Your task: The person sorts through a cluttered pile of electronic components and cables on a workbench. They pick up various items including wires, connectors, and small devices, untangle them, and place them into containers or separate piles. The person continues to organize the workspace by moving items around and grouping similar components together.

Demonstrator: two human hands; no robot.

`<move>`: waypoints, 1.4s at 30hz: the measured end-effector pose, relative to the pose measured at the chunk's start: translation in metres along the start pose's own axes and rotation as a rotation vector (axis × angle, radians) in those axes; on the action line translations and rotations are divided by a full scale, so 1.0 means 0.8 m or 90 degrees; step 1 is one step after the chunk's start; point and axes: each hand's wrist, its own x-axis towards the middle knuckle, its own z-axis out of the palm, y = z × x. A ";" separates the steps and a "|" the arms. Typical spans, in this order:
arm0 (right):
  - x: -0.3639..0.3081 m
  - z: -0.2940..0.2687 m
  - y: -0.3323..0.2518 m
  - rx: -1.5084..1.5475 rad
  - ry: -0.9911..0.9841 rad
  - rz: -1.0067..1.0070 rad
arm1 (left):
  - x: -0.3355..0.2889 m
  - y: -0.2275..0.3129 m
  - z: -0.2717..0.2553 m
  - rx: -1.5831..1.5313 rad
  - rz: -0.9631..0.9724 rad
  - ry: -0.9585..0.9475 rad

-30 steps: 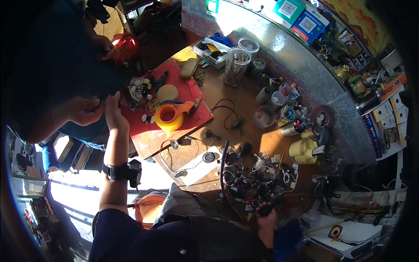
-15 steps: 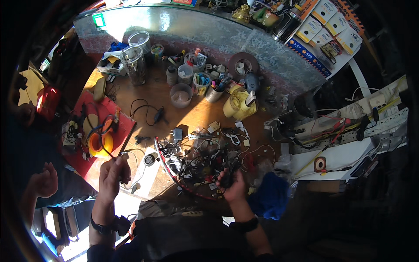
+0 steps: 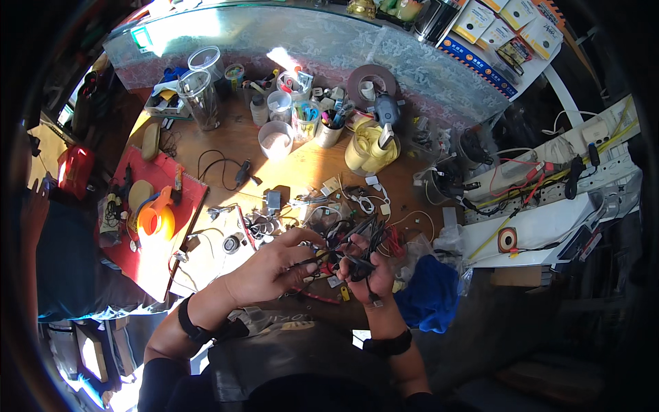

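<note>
A bundle of black cables [image 3: 360, 264] lies in my right hand [image 3: 379, 276], whose fingers curl round it; a plug end hangs below the palm. From the left, my left hand [image 3: 271, 268] reaches over to the bundle, fingers bent and pinched on a black cable close to the right hand. Beneath and beyond both hands spreads a heap of tangled cables and small parts [image 3: 329, 213] on the wooden table [image 3: 226, 137]. A black power adapter [image 3: 272, 200] sits at the far left of this heap.
At the left, a red folder [image 3: 147, 264] bears an orange tape roll [image 3: 156, 221]. Clear cups [image 3: 276, 141] and pen pots stand at the back. A blue cloth [image 3: 429, 292] lies right of my right hand. Another person's hand [image 3: 34, 206] is at the far left.
My left hand has come rightward from beside the red folder to the bundle, bringing its cable. My right hand has turned palm up. The other person's hand has moved away from the table.
</note>
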 end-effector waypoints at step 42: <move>0.023 0.039 0.036 -0.633 0.305 -0.086 | 0.011 -0.041 0.067 -0.088 -0.066 -0.058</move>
